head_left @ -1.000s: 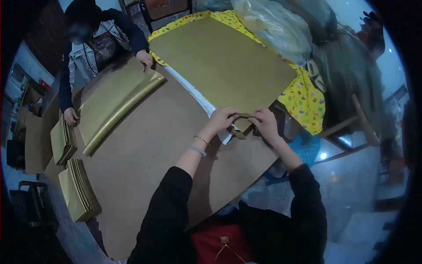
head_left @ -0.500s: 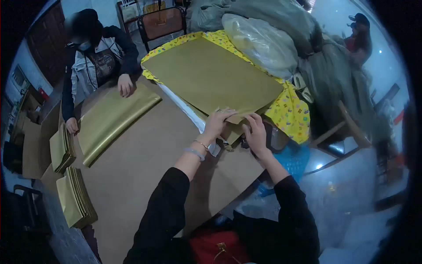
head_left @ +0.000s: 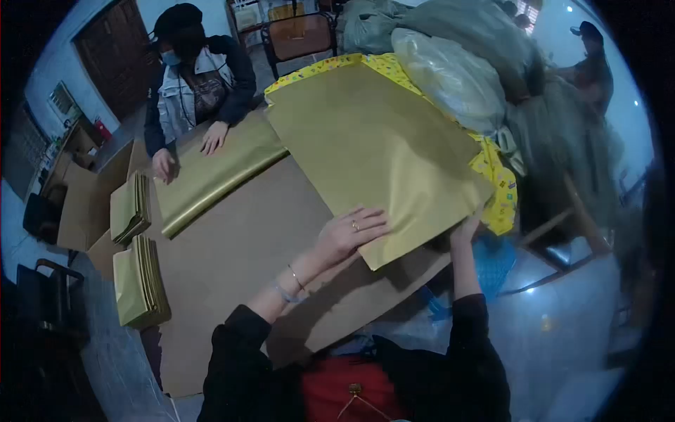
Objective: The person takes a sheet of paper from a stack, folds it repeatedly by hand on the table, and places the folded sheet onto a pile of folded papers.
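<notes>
While your left hand (head_left: 351, 235) lies flat, fingers extended, on the gold sheet (head_left: 373, 133) | your right hand (head_left: 464, 231) meets its right corner, grip hidden, can't tell | sheet stretches lengthwise ahead, over yellow covering (head_left: 503, 211)

two folded stacks (head_left: 138, 281) lie left of the rolled sheet (head_left: 221, 176) on the table (head_left: 246, 239).

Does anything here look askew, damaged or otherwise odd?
Nothing serious. The gold sheet buckles between the left hand and right hand, probably just from handling; the yellow patterned sheet bunches up beyond its right side. No spill or tear shows.
</notes>
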Demonstrator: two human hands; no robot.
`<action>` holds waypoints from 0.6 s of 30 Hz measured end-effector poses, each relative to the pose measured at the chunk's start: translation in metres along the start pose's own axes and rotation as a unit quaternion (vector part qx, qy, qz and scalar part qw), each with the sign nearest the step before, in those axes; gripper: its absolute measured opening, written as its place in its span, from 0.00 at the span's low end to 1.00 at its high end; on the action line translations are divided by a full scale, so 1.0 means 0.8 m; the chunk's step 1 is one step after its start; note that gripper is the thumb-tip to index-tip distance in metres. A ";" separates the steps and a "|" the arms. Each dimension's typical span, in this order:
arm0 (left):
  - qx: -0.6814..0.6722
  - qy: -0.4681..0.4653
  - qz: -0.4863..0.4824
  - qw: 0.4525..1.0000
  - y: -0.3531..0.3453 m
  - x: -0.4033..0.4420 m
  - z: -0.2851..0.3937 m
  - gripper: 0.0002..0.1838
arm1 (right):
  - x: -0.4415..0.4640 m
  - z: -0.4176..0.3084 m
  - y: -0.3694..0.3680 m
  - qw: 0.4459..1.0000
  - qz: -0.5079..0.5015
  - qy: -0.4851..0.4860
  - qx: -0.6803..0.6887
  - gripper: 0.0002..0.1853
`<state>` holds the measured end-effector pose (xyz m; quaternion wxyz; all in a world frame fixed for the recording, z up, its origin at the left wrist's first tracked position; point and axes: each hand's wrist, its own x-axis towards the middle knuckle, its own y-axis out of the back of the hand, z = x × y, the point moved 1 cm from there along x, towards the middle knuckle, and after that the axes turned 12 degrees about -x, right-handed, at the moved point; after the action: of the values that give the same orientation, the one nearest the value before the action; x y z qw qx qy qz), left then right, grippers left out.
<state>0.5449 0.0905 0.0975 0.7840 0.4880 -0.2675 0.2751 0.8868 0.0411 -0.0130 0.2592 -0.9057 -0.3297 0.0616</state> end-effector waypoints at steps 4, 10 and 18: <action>-0.003 0.064 0.000 0.998 0.016 -0.065 0.055 0.17 | 0.003 -0.015 0.066 0.942 -0.028 0.148 -0.299 0.20; 0.049 0.098 -0.061 0.992 0.029 -0.142 0.113 0.20 | -0.069 -0.041 0.095 0.972 -0.046 -0.020 -0.228 0.21; 0.072 0.166 -0.034 0.983 0.065 -0.247 0.231 0.18 | -0.131 0.034 0.198 0.879 -0.194 0.188 -0.393 0.30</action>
<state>0.3416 -0.0921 0.0644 0.7893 0.4992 -0.0969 0.3442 0.8876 -0.1155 -0.1234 -0.0541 -0.8455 -0.4414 -0.2957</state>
